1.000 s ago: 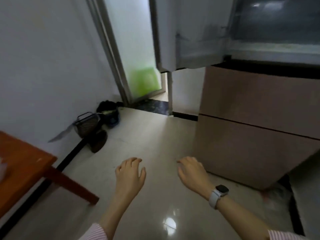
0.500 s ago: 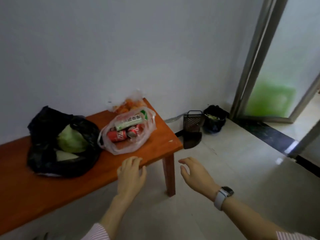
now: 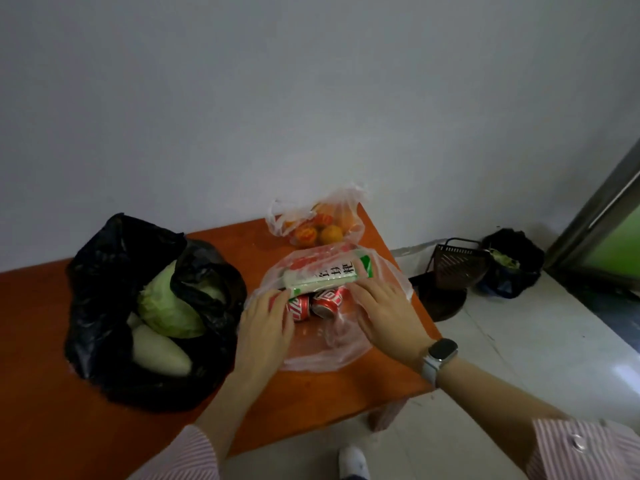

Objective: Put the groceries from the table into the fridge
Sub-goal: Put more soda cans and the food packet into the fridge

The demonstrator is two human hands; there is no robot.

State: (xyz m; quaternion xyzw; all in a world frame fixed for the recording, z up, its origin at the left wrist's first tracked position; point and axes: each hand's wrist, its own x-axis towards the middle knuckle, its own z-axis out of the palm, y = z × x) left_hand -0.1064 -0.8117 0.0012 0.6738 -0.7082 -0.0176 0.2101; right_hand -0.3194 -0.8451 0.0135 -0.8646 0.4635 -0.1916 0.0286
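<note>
Striped pink sleeves frame the near edge of the view, and a white shoe (image 3: 352,462) shows on the pale floor tiles just off the near edge of the orange-red tabletop (image 3: 62,427). Both hands reach forward over the tabletop's right half. The left hand (image 3: 265,332) lies palm down on the left side of a clear plastic bag (image 3: 322,355), its fingertips touching a red can (image 3: 298,308); whether its grip closes on the can or the plastic I cannot tell. The right hand (image 3: 384,313), with a watch (image 3: 438,356) on the wrist, rests fingers spread on the bag's right side, grip loose and grasping nothing that I can see. Inside the bag a second red can (image 3: 327,303) lies beside the first, and a long white and green packet (image 3: 329,273) with printed characters lies across them, just beyond the fingertips. To the left, near the middle of the tabletop, an open black bag (image 3: 104,271) holds a green cabbage (image 3: 166,306) and a pale white vegetable (image 3: 159,351). Farther back, at the far right corner against the grey wall, a smaller clear bag (image 3: 349,209) holds oranges (image 3: 330,234). On the floor beyond the right edge stand a dark dustpan (image 3: 457,265) and a black bin bag (image 3: 512,265), near a metal door frame (image 3: 595,209).
</note>
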